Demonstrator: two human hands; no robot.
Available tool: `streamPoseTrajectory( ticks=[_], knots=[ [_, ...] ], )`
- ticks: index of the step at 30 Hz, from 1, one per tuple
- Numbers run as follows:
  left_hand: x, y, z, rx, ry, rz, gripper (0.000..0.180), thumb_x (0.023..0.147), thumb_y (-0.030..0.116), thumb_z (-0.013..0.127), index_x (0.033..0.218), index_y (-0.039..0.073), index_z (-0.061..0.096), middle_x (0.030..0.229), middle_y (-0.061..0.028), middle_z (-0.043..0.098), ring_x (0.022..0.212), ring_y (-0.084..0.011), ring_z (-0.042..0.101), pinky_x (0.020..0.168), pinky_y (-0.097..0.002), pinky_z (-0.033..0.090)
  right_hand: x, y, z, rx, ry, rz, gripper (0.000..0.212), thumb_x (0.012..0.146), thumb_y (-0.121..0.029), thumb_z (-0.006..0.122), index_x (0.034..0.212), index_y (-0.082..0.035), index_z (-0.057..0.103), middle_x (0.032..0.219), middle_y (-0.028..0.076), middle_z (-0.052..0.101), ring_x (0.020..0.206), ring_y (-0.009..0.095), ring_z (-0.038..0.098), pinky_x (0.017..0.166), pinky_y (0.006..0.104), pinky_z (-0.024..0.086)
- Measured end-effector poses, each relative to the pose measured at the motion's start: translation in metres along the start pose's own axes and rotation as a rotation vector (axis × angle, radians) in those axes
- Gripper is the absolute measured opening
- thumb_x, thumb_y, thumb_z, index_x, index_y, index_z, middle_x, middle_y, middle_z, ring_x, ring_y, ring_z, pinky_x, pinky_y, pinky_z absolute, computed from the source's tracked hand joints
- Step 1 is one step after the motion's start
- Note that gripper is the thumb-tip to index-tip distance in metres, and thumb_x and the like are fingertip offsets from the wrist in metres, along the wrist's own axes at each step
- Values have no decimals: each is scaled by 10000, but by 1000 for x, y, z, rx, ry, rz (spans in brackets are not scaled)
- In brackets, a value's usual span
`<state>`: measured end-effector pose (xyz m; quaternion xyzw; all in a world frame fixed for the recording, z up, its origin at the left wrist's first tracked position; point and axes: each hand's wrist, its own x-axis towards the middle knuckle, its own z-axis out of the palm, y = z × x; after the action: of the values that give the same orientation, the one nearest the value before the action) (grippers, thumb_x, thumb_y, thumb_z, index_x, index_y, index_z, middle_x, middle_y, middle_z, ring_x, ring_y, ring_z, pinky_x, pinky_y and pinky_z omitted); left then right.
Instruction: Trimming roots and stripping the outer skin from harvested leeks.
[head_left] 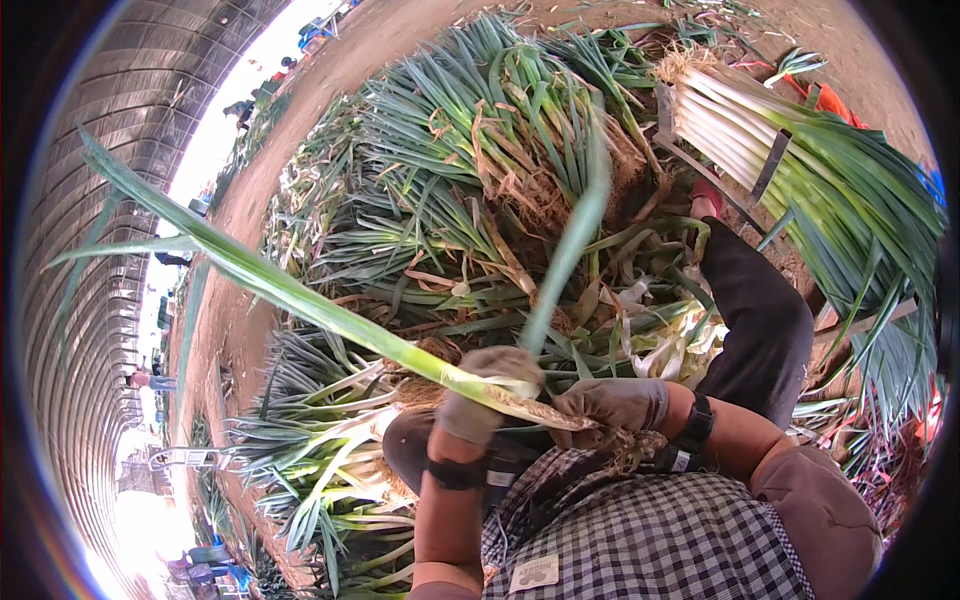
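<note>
A long green onion point(400, 350) lies slantwise across my lap, its leaves reaching far to the upper left and its root end between my hands. My left hand point(485, 395), in a dirty grey glove, is closed around the lower stalk. At the root end, my right hand point(615, 405), gloved too, has its fingers closed on the base, with stringy roots hanging below. A blurred green leaf point(575, 255) rises beyond my left hand. A checked apron point(630, 535) covers my lap.
Ahead lies a big pile of untrimmed green onions point(480, 120) with dry leaves and roots. More onions point(330, 425) lie at left. Peeled pale leaves point(680, 340) lie by my right leg point(755, 310). At far right, cleaned white-stemmed onions point(740, 120) rest on a metal frame point(770, 165).
</note>
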<state>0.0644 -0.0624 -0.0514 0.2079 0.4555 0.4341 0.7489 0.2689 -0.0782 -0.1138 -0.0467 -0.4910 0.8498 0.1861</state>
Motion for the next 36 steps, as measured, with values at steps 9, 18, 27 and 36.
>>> streamPoseTrajectory(
  ticks=[9,18,27,36],
  knots=[
    [24,-32,-22,509,332,614,282,976,206,471,1052,24,673,899,-44,675,578,-68,504,467,-197,365,-2,-14,0,-144,422,57,594,955,-597,422,959,-35,614,720,-10,539,601,76,481,558,232,396],
    [-10,21,13,200,347,843,637,960,550,448,1272,-1,523,1053,-107,615,719,-90,518,554,-169,380,13,-1,-1,-262,501,-52,637,935,-633,414,913,-24,604,730,7,534,650,96,486,602,254,404],
    [-13,10,17,-123,295,845,369,950,314,596,1161,12,608,978,-103,649,600,-63,473,511,-184,359,16,14,-1,-55,425,-45,584,957,-587,418,910,-38,611,689,-13,494,599,77,451,556,230,377],
    [-34,13,40,368,376,677,141,877,38,613,993,-42,620,794,-75,637,527,-102,500,464,-231,389,2,-13,0,-108,505,-181,569,950,-566,470,981,-14,605,712,-9,520,614,72,470,550,233,379]
  ],
)
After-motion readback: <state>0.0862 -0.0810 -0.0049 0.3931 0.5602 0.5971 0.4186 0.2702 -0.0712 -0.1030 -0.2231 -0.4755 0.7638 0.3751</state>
